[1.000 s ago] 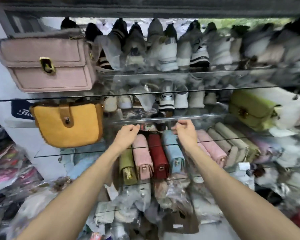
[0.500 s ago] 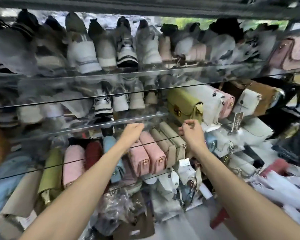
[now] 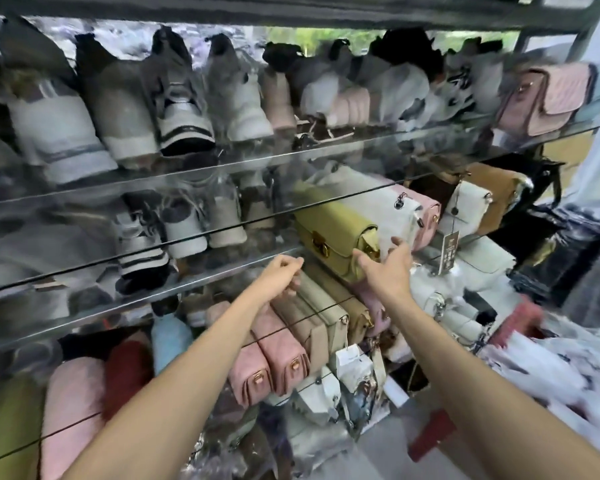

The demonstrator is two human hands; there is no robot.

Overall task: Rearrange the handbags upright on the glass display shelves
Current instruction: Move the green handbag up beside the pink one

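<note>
Just beyond the spread fingers of the right hand (image 3: 387, 268), the yellow handbag (image 3: 336, 235) lies lengthwise along the middle glass shelf (image 3: 187, 239), while the loosely curled, empty left hand (image 3: 281, 275) hangs farther left.

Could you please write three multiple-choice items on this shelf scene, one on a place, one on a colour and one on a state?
1. Where does the yellow handbag sit?
A. On the glass shelf just above the row of pink and beige bags
B. On the top shelf among the shoes
C. On the floor

2. What colour are the two bags side by side under the left forearm?
A. Black
B. Pink
C. Blue

3. How is the right hand?
A. Clenched round a shoe
B. Out of view
C. Open, fingers spread, reaching at the yellow handbag's end

Answers: 1 A, since it lies on the middle shelf above that row. 2 B, both are pink with gold clasps. 3 C, its fingers are straight and spread beside the bag; the left hand is loosely curled.
</note>
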